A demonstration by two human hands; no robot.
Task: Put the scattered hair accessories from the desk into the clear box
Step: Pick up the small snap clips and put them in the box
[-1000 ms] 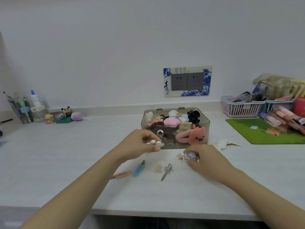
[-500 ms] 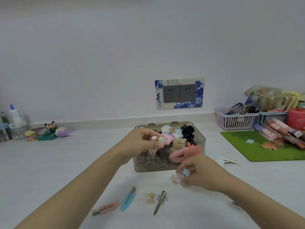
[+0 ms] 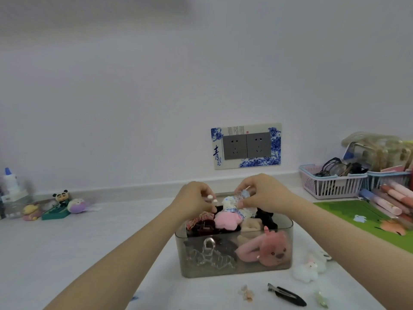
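Both hands hover over the nearly full clear plastic box [image 3: 234, 268] at lower centre, left hand [image 3: 194, 203] pinching a small white clip [image 3: 212, 198], right hand [image 3: 263, 193] pinching a pale blue clip [image 3: 244, 195], while a black clip [image 3: 288, 295] and white fluffy clip [image 3: 307, 270] wait on the worktop [image 3: 67, 253].

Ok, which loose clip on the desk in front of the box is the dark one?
The black clip, long and flat, right of the small peach clip.

The clear box [image 3: 234, 253] is smoky see-through plastic with a glossy wall and a shiny metal latch [image 3: 209, 245] on its front. Inside it lie a fuzzy pink plush clip [image 3: 266, 250] and soft cloth scrunchies [image 3: 228, 221]. In front of the box, a matt black clip [image 3: 287, 295] rests on the smooth, pale desk [image 3: 67, 253]; to the box's right stands a slatted plastic basket [image 3: 330, 185].
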